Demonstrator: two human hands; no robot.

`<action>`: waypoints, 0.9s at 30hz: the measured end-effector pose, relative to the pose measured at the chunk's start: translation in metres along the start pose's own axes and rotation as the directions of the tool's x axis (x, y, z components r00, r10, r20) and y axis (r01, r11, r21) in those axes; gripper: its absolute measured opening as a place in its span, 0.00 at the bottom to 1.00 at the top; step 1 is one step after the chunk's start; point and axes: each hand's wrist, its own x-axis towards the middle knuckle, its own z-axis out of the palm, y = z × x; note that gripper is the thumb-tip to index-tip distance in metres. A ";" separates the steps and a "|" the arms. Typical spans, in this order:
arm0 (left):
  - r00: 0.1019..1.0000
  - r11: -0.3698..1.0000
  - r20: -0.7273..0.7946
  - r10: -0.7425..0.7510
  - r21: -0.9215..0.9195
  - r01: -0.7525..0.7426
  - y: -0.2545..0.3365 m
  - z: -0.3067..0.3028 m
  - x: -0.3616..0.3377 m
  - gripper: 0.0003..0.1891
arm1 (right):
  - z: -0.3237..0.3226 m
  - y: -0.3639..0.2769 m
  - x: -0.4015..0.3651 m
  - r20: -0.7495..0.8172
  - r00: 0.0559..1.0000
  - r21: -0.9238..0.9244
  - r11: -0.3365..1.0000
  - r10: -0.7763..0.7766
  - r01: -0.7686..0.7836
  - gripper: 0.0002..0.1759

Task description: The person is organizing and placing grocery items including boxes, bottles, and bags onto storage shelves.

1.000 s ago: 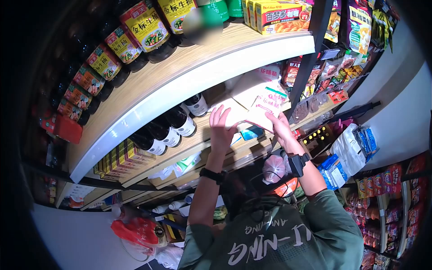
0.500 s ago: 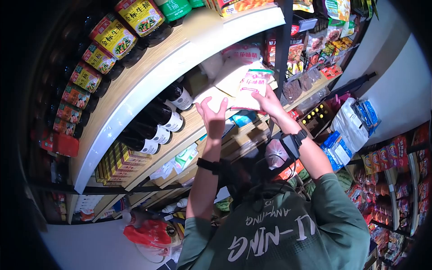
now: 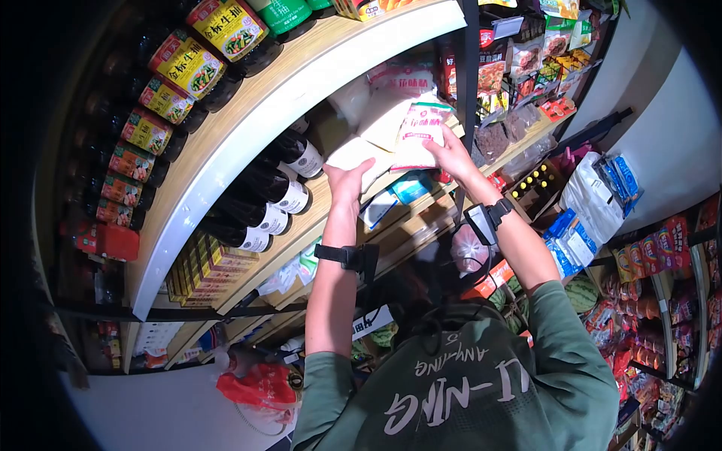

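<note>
My left hand [image 3: 344,183] is closed on the near end of a plain white bag [image 3: 361,153], thumb on top and the other fingers mostly hidden at its side. My right hand [image 3: 453,156] holds the right edge of a white bag of MSG [image 3: 419,135] with red print, thumb on its face. Both bags lie side by side at the front of a wooden shelf. Behind them is another printed white bag [image 3: 402,80]. Dark bottles [image 3: 306,159] with white labels stand just left of my left hand.
Soy sauce bottles [image 3: 187,64] fill the upper shelf, whose white curved edge [image 3: 301,98] overhangs my hands. A black upright post [image 3: 468,90] stands close to my right hand. Yellow-red boxes [image 3: 207,274] are stacked farther left. Hanging packets [image 3: 492,71] are on the right.
My left hand has come down from spread fingers above the plain white bag to a grip on its near end. My right hand stays on the bag of MSG.
</note>
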 end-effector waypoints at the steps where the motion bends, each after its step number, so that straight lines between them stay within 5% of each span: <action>1: 1.000 1.000 -0.002 -0.005 0.002 0.005 0.000 -0.001 0.002 0.50 | 0.000 0.003 0.001 0.004 1.000 0.004 1.000 -0.003 0.003 0.23; 3: 0.991 0.986 0.134 -0.009 -0.165 0.032 -0.001 -0.004 0.009 0.33 | 0.003 0.002 0.002 0.001 1.000 0.030 0.999 -0.012 0.011 0.22; 4: 0.992 0.974 0.082 -0.093 -0.199 0.107 -0.002 0.000 0.013 0.21 | 0.004 0.000 0.002 -0.015 1.000 -0.022 1.000 -0.012 0.012 0.22; 8: 0.982 0.952 0.120 -0.149 -0.251 0.175 0.001 0.001 0.012 0.22 | 0.008 -0.006 0.000 -0.040 0.999 -0.052 0.998 0.022 -0.024 0.22; 12: 0.994 0.978 0.108 -0.027 -0.201 0.049 -0.001 0.008 0.011 0.33 | 0.010 -0.016 -0.003 -0.049 0.997 -0.039 0.997 0.065 -0.067 0.22; 18: 0.988 0.983 -0.114 -0.108 -0.159 0.089 -0.002 0.012 0.020 0.42 | 0.005 -0.005 0.002 -0.026 0.999 -0.111 0.993 0.043 -0.045 0.23; 21: 0.998 0.982 -0.056 -0.021 -0.186 0.010 0.002 0.013 0.010 0.43 | 0.004 -0.003 0.003 -0.017 0.999 -0.120 0.992 0.027 -0.029 0.24; 23: 0.942 0.916 -0.082 0.326 -0.219 -0.336 0.007 0.020 0.005 0.42 | 0.004 -0.001 0.003 -0.007 1.000 -0.090 0.996 0.012 -0.012 0.24; 25: 0.914 0.896 -0.064 0.401 -0.182 -0.406 0.022 0.023 0.007 0.39 | 0.004 0.009 0.005 -0.011 0.996 -0.047 0.995 -0.084 0.084 0.23; 27: 0.763 0.784 -0.182 0.620 0.194 -0.590 0.040 0.026 0.012 0.38 | 0.004 0.011 0.007 0.000 0.998 -0.024 0.998 -0.062 0.062 0.23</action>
